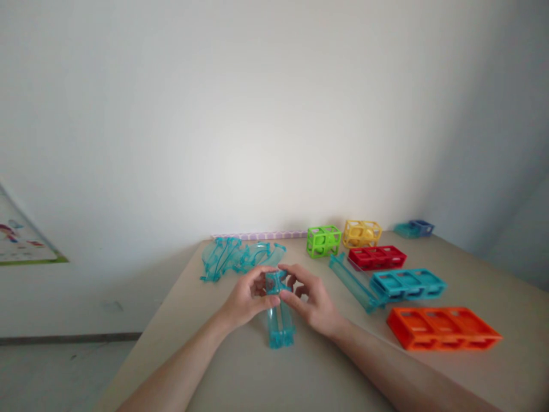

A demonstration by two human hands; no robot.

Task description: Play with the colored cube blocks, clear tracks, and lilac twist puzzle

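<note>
Smooth beige tabletop [240, 383] lies beneath. Left hand [249, 294] and right hand [315, 300] pinch a long, translucent teal plastic track [273, 320], fingers curled. Rectangular openwork orange block [444, 328] sits right.

Worktop [253, 380]: beige, pale surface. A patterned purple strip [266, 235] runs along the far edge. Heap of translucent teal pieces [234, 257] at the far left corner. Green frame block [323, 241] and yellow frame block [362, 233] stand near the far edge; navy block [422, 228] and translucent teal item [406, 230] at the far right corner. Towards the right edge, in order nearer: red block [377, 258], blue block [408, 284] with long teal track [350, 281] beside it, orange block [444, 329].
</note>
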